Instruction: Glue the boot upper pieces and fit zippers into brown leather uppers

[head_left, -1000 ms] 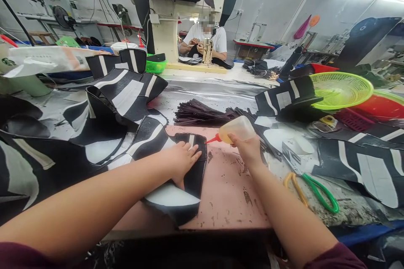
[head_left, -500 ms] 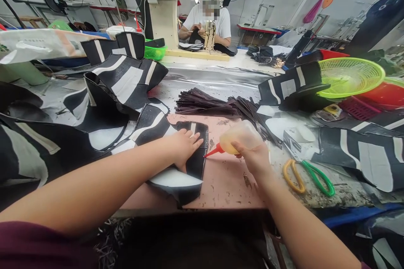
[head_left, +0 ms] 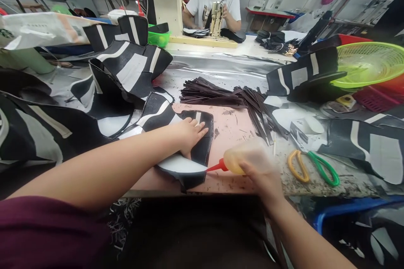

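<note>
My left hand (head_left: 192, 136) lies with fingers spread on a black leather piece (head_left: 202, 147) that has white strips and a white patch, pressing it to a pink board (head_left: 232, 124). In my right hand (head_left: 263, 178) is a translucent glue bottle (head_left: 243, 156) with yellowish liquid inside. It is tipped sideways, and its red nozzle (head_left: 217, 166) points left. The nozzle's tip meets the right edge of the leather piece, beside the white patch. Beyond the board is a bundle of dark thin strips (head_left: 211, 93).
Scissors (head_left: 311, 167) with yellow and green handles lie to the right. More black pieces (head_left: 126, 69) are heaped on the left, others on the right near a yellow-green basket (head_left: 369, 65). Across the table a person (head_left: 211, 12) works at a sewing machine (head_left: 216, 21).
My right hand has drawn the glue bottle toward me, its nozzle travelling down along the leather's right edge. My left hand stays on the leather. The camera view has shifted slightly.
</note>
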The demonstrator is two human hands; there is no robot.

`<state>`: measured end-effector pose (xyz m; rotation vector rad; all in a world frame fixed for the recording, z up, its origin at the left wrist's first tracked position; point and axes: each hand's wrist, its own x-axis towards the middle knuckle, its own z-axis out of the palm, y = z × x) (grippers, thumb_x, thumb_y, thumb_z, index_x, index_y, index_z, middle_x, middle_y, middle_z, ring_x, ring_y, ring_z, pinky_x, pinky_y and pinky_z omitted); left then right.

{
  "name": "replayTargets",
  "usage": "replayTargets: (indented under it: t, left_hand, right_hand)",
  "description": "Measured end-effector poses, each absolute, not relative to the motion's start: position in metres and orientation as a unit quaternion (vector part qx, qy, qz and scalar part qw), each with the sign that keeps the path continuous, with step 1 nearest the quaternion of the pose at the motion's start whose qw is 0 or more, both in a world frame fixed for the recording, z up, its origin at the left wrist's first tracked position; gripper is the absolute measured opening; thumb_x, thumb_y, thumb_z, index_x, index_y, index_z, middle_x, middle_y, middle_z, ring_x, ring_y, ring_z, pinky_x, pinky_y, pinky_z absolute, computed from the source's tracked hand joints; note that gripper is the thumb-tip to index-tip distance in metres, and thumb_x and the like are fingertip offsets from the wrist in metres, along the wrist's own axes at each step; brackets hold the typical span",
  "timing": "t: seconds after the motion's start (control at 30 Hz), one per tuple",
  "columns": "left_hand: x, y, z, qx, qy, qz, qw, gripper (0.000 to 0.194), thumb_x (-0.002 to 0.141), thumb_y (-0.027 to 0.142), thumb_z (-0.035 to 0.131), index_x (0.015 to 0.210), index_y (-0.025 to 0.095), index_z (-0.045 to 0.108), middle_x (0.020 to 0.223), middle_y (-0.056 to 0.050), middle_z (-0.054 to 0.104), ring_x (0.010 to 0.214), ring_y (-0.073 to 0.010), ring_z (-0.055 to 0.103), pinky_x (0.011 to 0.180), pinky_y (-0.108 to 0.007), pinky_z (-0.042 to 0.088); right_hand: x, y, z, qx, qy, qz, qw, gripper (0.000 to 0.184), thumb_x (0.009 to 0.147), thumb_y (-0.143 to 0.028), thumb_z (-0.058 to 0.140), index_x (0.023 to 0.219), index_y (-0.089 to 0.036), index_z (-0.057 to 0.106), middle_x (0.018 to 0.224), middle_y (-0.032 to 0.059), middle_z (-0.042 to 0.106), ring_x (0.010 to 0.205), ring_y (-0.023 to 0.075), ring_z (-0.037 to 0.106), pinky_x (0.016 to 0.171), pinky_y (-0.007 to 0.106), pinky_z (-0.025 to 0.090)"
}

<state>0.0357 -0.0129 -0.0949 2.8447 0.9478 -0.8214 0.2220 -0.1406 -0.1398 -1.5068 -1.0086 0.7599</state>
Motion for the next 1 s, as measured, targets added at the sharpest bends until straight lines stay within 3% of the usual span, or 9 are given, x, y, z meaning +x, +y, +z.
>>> replayTargets:
  t: [0.23, 0.3, 0.37, 0.43, 0.53, 0.63, 0.83, 0.9, 1.0]
  left_hand:
    - [0.031, -0.007, -0.090, 0.919, 0.301, -0.249, 0.051, 0.113, 0.046, 0.053, 0.073, 0.139, 0.013, 0.022, 0.145, -0.017, 0.018, 0.121, -0.0396, 0.033, 0.097, -0.044, 0.026]
    - [0.024, -0.007, -0.075, 0.917, 0.320, -0.215, 0.103, 0.108, 0.055, 0.058, 0.067, 0.140, 0.016, 0.015, 0.143, -0.016, 0.023, 0.119, -0.0362, 0.038, 0.095, -0.041, 0.030]
    - [0.014, -0.015, -0.055, 0.906, 0.352, -0.161, 0.169, 0.089, 0.071, 0.061, 0.051, 0.140, 0.021, 0.013, 0.140, -0.012, 0.034, 0.116, -0.0300, 0.044, 0.091, -0.036, 0.034]
    - [-0.001, -0.034, -0.036, 0.892, 0.369, -0.122, 0.232, 0.065, 0.082, 0.061, 0.033, 0.137, 0.028, 0.025, 0.134, -0.005, 0.044, 0.114, -0.0244, 0.047, 0.090, -0.032, 0.036]
    - [-0.029, -0.077, -0.030, 0.865, 0.377, -0.128, 0.305, 0.055, 0.085, 0.060, 0.024, 0.129, 0.030, 0.042, 0.129, -0.001, 0.050, 0.114, -0.0216, 0.049, 0.092, -0.030, 0.036]
    - [-0.058, -0.120, -0.052, 0.826, 0.414, -0.094, 0.370, 0.064, 0.083, 0.065, 0.021, 0.133, 0.028, 0.035, 0.135, -0.003, 0.043, 0.120, -0.0226, 0.044, 0.099, -0.032, 0.034]
    - [-0.077, -0.164, -0.095, 0.763, 0.434, 0.020, 0.479, 0.084, 0.068, 0.081, 0.014, 0.138, 0.033, 0.020, 0.148, 0.001, 0.008, 0.135, -0.0297, 0.006, 0.107, -0.049, 0.009]
    - [-0.064, -0.163, -0.101, 0.746, 0.454, 0.035, 0.486, 0.085, 0.070, 0.080, 0.014, 0.139, 0.030, 0.018, 0.148, 0.000, 0.004, 0.134, -0.0307, -0.003, 0.107, -0.052, 0.003]
    - [-0.032, -0.145, -0.110, 0.711, 0.461, 0.087, 0.524, 0.086, 0.074, 0.076, 0.005, 0.140, 0.023, 0.016, 0.148, -0.002, 0.005, 0.135, -0.0267, -0.005, 0.109, -0.048, 0.001]
  right_hand:
    - [0.221, -0.175, -0.157, -0.593, -0.409, 0.364, 0.590, 0.031, 0.047, -0.033, 0.079, 0.070, -0.018, 0.065, 0.067, 0.0050, 0.066, 0.062, 0.0222, 0.062, 0.058, 0.036, 0.054]
    - [0.224, -0.181, -0.159, -0.556, -0.365, 0.402, 0.629, 0.034, 0.048, -0.037, 0.079, 0.072, -0.019, 0.065, 0.069, 0.0046, 0.065, 0.064, 0.0211, 0.061, 0.059, 0.035, 0.054]
    - [0.231, -0.183, -0.157, -0.518, -0.283, 0.444, 0.674, 0.037, 0.048, -0.042, 0.078, 0.074, -0.020, 0.064, 0.071, 0.0033, 0.065, 0.065, 0.0195, 0.061, 0.059, 0.034, 0.054]
    - [0.242, -0.182, -0.150, -0.485, -0.195, 0.479, 0.705, 0.039, 0.048, -0.045, 0.078, 0.075, -0.021, 0.063, 0.068, 0.0006, 0.063, 0.057, 0.0157, 0.059, 0.051, 0.029, 0.053]
    - [0.257, -0.179, -0.139, -0.450, -0.125, 0.506, 0.725, 0.042, 0.045, -0.043, 0.079, 0.075, -0.020, 0.061, 0.062, -0.0025, 0.060, 0.039, 0.0074, 0.045, 0.034, 0.020, 0.040]
    - [0.266, -0.178, -0.131, -0.441, -0.090, 0.498, 0.742, 0.051, 0.037, -0.040, 0.082, 0.077, -0.019, 0.059, 0.061, -0.0037, 0.058, 0.035, 0.0049, 0.038, 0.030, 0.018, 0.035]
    - [0.270, -0.177, -0.124, -0.389, -0.031, 0.558, 0.732, 0.059, 0.031, -0.039, 0.083, 0.079, -0.017, 0.058, 0.060, -0.0039, 0.053, 0.037, 0.0027, 0.036, 0.030, 0.014, 0.034]
    - [0.272, -0.174, -0.124, -0.373, -0.009, 0.586, 0.720, 0.059, 0.031, -0.041, 0.081, 0.079, -0.015, 0.058, 0.059, -0.0029, 0.050, 0.038, 0.0014, 0.035, 0.031, 0.013, 0.034]
    - [0.273, -0.171, -0.125, -0.342, 0.006, 0.599, 0.724, 0.057, 0.034, -0.041, 0.079, 0.080, -0.014, 0.058, 0.058, -0.0030, 0.048, 0.038, 0.0012, 0.035, 0.031, 0.012, 0.035]
